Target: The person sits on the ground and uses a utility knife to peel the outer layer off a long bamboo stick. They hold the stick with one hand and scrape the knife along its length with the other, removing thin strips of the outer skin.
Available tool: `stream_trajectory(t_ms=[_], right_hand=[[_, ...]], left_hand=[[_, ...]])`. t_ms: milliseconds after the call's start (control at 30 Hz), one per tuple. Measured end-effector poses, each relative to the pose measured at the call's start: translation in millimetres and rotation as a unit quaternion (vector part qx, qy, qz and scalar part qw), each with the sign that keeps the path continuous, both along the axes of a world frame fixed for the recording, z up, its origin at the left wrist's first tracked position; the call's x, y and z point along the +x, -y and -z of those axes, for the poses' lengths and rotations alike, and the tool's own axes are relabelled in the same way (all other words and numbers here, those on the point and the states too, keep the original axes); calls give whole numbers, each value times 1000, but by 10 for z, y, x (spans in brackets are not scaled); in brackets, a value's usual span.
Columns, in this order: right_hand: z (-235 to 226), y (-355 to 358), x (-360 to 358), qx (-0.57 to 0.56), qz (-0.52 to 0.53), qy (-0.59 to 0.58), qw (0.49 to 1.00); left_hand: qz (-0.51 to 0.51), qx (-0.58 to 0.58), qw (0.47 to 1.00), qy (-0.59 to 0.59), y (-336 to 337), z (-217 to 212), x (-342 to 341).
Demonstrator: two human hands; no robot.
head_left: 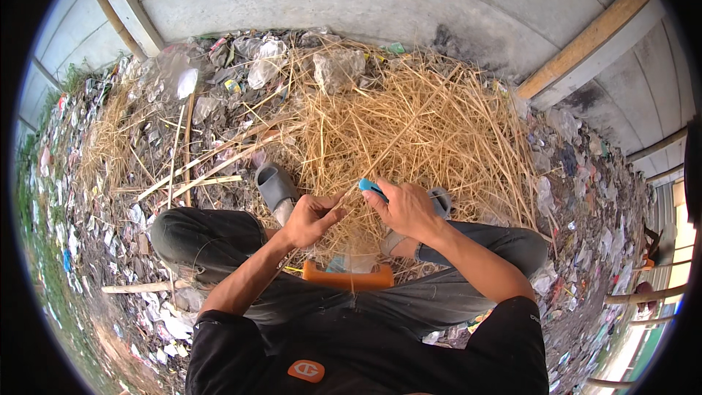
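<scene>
My left hand [314,219] is closed in a pinch, the thumb pressed against the curled fingers. A thin pale strip, hard to make out, seems to pass through it. Just to the right, my right hand [408,210] wraps round a small blue tool [372,189], possibly a cutter; its blade cannot be made out. The two hands are a short gap apart, above my spread legs. Beyond and below them lies a wide heap of straw-coloured shavings and thin strips [417,128].
An orange stool [347,276] is between my thighs. My feet wear grey slippers [276,184]. Long split sticks [212,164] lie at the left. Plastic litter [146,307] covers the ground around. A grey panel wall [351,0] with slanting posts [589,40] rises at the far side.
</scene>
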State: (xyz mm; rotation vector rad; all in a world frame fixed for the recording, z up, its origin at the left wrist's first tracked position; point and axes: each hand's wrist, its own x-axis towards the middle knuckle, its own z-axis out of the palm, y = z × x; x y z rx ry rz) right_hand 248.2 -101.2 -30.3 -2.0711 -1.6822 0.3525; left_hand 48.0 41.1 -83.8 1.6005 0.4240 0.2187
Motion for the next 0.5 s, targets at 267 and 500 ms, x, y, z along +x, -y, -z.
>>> stream_trajectory(t_ms=[267, 500], right_hand=[[-3, 153, 1936, 2, 362, -42, 931], [-168, 414, 1967, 155, 383, -177, 893]], left_hand=[[96, 4, 995, 6, 185, 153, -286], [99, -83, 992, 4, 252, 70, -164]])
